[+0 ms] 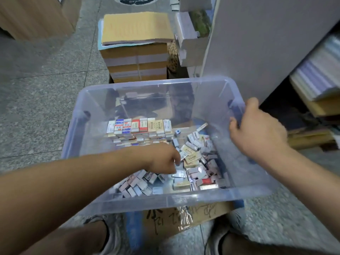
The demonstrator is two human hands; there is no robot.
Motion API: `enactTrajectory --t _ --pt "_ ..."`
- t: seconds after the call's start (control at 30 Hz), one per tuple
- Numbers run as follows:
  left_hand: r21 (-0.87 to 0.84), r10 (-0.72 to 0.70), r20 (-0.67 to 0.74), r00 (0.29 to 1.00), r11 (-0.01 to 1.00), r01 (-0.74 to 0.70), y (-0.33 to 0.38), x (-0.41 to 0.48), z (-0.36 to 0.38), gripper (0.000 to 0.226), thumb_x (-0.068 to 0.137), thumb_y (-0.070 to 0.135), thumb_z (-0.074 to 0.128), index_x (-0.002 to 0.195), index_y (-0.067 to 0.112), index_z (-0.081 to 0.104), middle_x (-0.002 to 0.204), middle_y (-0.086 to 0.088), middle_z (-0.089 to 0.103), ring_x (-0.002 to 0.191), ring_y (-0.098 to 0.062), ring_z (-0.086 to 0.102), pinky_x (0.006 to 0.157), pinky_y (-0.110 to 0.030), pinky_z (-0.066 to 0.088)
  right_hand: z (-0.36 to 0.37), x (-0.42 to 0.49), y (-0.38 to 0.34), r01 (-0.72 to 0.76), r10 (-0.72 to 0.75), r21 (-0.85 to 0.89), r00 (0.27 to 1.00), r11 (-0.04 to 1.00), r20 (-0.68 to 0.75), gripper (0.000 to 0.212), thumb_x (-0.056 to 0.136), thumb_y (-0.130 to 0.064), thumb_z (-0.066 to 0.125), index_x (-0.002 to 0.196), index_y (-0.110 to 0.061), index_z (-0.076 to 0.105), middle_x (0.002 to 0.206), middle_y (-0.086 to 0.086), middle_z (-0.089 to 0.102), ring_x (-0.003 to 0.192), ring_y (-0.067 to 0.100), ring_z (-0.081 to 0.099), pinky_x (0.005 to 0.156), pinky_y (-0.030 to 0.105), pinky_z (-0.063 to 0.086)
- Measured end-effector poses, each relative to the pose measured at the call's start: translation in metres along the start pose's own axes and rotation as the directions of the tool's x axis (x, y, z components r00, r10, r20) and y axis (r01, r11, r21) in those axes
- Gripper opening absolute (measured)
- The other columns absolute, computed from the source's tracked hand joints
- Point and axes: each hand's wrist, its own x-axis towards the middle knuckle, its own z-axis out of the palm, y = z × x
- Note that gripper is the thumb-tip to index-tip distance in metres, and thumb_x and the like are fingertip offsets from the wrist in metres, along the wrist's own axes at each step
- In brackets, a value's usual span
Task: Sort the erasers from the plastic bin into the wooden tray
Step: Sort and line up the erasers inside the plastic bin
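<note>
A clear plastic bin sits in front of me on a cardboard box. Inside it, a neat row of boxed erasers stands along the far left, and a loose pile of erasers fills the right and near part. My left hand reaches down into the bin, its fingertips among the loose erasers; whether it pinches one is hidden by blur. My right hand grips the bin's right rim, fingers curled over the edge. No wooden tray is in view.
A stack of cardboard boxes topped with papers stands behind the bin. A grey cabinet side rises at the right, with shelves of stacked paper beyond it. The cardboard box under the bin carries handwriting. Speckled floor lies to the left.
</note>
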Motion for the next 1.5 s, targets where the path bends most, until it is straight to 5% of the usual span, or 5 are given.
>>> enactTrajectory --t 0.3,0.5,0.8,1.0,1.5 --pt "0.036 0.077 0.093 0.993 0.996 -0.081 0.001 0.045 0.047 0.038 0.085 0.043 0.078 0.115 0.024 0.066 0.097 0.007 0.058 0.086 -0.015 0.053 0.070 -0.029 0.042 0.002 0.007 0.005 -0.052 0.048 0.042 0.995 0.998 0.082 0.034 0.098 -0.037 0.052 0.102 -0.014 0.027 0.065 -0.002 0.028 0.072 0.034 0.043 0.065 0.040 0.031" --pt "0.119 0.127 0.133 0.983 0.983 -0.143 0.003 0.039 0.047 0.041 0.093 0.037 0.065 0.131 0.024 0.064 0.121 -0.003 0.057 0.106 -0.023 0.057 0.086 -0.037 0.052 0.002 0.008 0.004 -0.062 0.055 0.074 0.995 0.995 0.088 0.041 0.096 -0.043 0.055 0.103 -0.014 0.027 0.070 0.003 0.037 0.073 0.032 0.042 0.065 0.039 0.032" --pt "-0.310 -0.078 0.024 0.997 0.947 0.082 0.000 0.035 0.045 0.018 0.096 0.028 0.064 0.111 0.022 0.072 0.106 0.005 0.065 0.094 -0.013 0.060 0.079 -0.027 0.050 0.003 0.009 0.005 -0.070 0.060 0.105 0.993 0.992 0.098 0.045 0.094 -0.048 0.056 0.103 -0.015 0.026 0.082 0.010 0.046 0.075 0.033 0.043 0.064 0.040 0.034" --pt "-0.137 -0.161 -0.096 0.982 0.980 0.147 -0.003 0.036 0.052 0.016 0.094 0.020 0.055 0.093 0.014 0.070 0.093 -0.003 0.070 0.086 -0.022 0.063 0.080 -0.038 0.055 0.003 0.009 0.005 -0.070 0.058 0.112 0.993 0.991 0.101 0.045 0.094 -0.048 0.056 0.104 -0.015 0.027 0.081 0.007 0.046 0.075 0.033 0.043 0.063 0.039 0.033" --pt "-0.323 -0.199 0.081 0.977 0.922 0.215 0.003 0.049 0.064 0.029 0.081 0.022 0.085 0.103 0.017 0.067 0.101 -0.003 0.070 0.092 -0.023 0.069 0.080 -0.032 0.055 0.004 0.009 0.005 -0.066 0.057 0.107 0.994 0.992 0.088 0.046 0.094 -0.048 0.057 0.103 -0.014 0.028 0.080 0.007 0.044 0.074 0.033 0.044 0.062 0.039 0.033"
